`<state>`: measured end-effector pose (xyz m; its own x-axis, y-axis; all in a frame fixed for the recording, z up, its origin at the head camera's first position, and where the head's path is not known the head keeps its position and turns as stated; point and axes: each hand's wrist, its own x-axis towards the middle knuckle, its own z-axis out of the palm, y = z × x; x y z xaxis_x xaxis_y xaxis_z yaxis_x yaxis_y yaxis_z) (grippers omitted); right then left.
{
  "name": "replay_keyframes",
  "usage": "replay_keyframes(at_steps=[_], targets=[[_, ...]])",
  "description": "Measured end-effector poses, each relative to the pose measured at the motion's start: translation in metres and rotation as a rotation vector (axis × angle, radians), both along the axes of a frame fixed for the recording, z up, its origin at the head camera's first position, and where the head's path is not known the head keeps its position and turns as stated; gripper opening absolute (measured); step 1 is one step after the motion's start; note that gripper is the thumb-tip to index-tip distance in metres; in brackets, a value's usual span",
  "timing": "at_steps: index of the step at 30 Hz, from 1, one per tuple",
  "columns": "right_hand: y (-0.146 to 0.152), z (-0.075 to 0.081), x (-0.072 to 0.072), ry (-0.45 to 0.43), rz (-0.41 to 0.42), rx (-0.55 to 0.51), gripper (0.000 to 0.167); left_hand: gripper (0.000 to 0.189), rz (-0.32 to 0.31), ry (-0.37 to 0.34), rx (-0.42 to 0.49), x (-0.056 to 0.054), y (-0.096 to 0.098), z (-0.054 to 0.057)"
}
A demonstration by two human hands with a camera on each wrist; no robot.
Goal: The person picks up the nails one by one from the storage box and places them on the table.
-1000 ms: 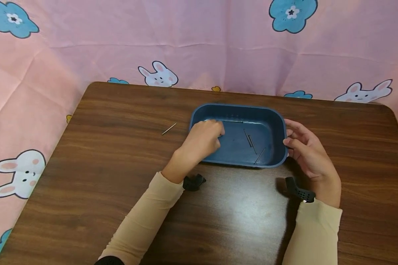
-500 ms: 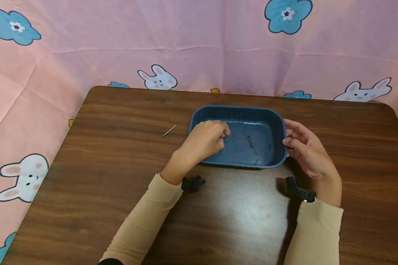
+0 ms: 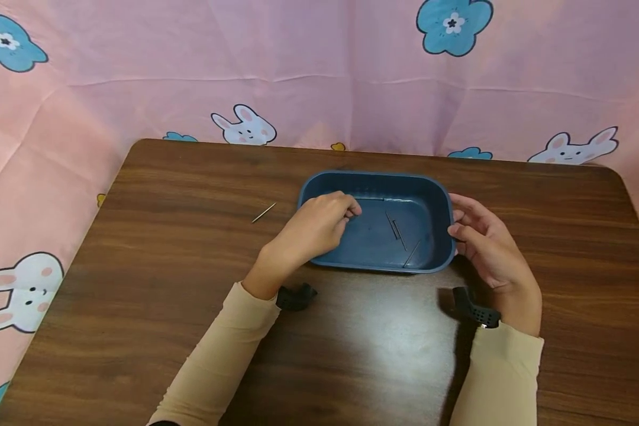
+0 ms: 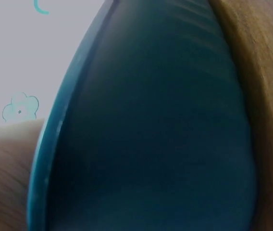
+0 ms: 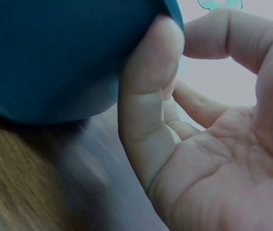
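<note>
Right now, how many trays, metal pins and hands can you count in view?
Trays: 1, the blue tray
Hands: 2, left hand and right hand
Metal pins: 5 visible, 4 in the tray, 1 on the table; the left hand may hide more
Total: 8

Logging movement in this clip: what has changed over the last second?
The left hand has edged slightly right in the blue tray; nothing is visibly grasped or released, its fingertips being partly hidden. The right hand still holds the tray's end; the thin pins inside and the lone pin on the table lie as before.
</note>
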<state>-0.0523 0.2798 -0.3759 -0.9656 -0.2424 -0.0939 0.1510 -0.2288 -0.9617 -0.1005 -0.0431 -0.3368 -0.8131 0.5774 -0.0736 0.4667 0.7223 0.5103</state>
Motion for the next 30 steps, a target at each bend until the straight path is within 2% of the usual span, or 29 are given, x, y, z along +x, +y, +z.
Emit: replay_keyframes(at_steps=[5,12,22,30], targets=[[-0.002,0.002,0.001,0.012,0.013,0.005,0.046,0.025,0.019,-0.01,0.012,0.002,-0.004,0.001],[-0.001,0.004,-0.003,0.031,0.016,-0.004,0.046,0.022,0.014,-0.004,0.05,0.003,-0.002,0.008],[0.001,-0.002,-0.001,0.009,-0.001,0.019,0.046,0.019,-0.013,-0.005,0.105,0.009,-0.002,0.006],[0.0,0.0,0.002,0.015,-0.014,-0.008,0.046,0.022,-0.022,-0.05,0.137,0.009,-0.002,0.01]])
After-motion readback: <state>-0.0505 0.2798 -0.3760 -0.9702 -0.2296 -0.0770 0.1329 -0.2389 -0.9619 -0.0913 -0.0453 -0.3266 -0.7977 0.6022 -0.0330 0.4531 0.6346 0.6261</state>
